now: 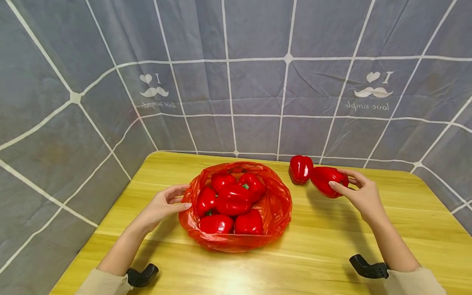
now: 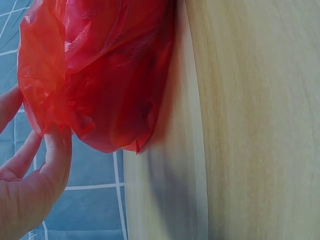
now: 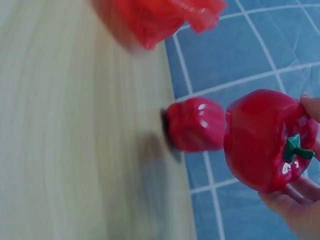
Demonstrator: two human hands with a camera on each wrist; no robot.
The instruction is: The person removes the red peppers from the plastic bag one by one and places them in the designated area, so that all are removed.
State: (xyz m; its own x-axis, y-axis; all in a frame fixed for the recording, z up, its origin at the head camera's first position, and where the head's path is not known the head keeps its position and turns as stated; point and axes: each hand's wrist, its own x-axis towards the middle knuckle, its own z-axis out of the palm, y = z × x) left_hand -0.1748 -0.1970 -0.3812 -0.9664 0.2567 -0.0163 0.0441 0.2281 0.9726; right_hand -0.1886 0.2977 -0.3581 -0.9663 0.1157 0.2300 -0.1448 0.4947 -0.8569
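Observation:
A red plastic bag (image 1: 273,213) stands wide open on the table with several red bell peppers (image 1: 233,199) inside. My left hand (image 1: 166,203) holds the bag's left rim between thumb and fingers; the left wrist view shows the fingers (image 2: 56,155) against the bag's side (image 2: 115,85). To the right of the bag, my right hand (image 1: 363,194) grips a red bell pepper (image 1: 328,181) above the table. Its green stem (image 3: 295,149) shows in the right wrist view. Another red bell pepper (image 1: 300,169) sits on the table just left of the held one.
The wooden table (image 1: 313,254) ends at the back against a grey gridded curtain (image 1: 254,90), which also hangs along both sides. Black wrist devices (image 1: 143,275) are strapped at both sleeves.

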